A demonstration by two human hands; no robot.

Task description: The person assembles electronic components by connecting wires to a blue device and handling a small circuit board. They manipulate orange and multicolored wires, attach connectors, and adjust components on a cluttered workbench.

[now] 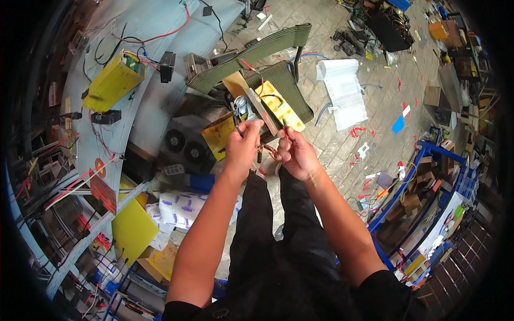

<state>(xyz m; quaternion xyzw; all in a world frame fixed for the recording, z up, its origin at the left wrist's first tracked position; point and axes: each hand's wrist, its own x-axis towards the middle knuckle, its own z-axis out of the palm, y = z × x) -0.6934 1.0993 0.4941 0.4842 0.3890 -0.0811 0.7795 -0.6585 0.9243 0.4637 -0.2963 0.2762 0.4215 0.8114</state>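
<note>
Both my hands are raised in front of me, close together above the green striped chair [292,88]. My left hand [243,148] is closed with thumb and fingers pinched, and a black cable [235,122] runs up from it. My right hand [297,152] is closed too, gripping a thin red wire [286,135] with a dark end. Between the hands, loops of reddish cable [267,149] hang down. Just beyond them on the chair lie a yellow block-shaped pack [276,106] and an open box with a coil of pale cable [243,107].
To the left, a light blue table [142,107] holds a yellow wrapped pack [113,81] and loose wires. A unit with two round fans [183,144] stands beneath. White foam sheeting [342,93] and red scraps lie on the tiled floor. A blue-framed cart [383,216] stands right.
</note>
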